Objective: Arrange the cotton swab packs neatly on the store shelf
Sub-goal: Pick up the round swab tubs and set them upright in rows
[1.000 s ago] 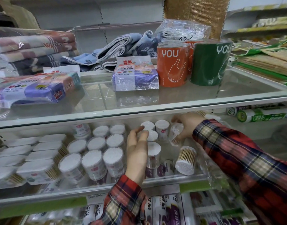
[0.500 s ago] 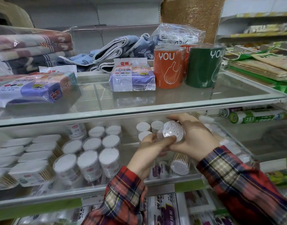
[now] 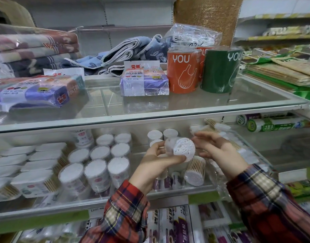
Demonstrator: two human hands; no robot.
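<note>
1. A glass upper shelf [image 3: 212, 102] with a pale metal frame spans the view.
2. Behind it stands a grey-white metal back panel [image 3: 115, 13], with a slim bracket rail across it.
3. A gold mesh panel [image 3: 206, 13] rises at the back right.
4. Another shelving unit [image 3: 277, 16] with yellow-green price strips stands to the right.
5. The light is even and cool.

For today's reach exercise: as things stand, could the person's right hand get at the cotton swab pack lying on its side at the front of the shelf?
Probably yes. The right hand is open, holds nothing, and hovers just above the tipped pack, with nothing between them.
</note>
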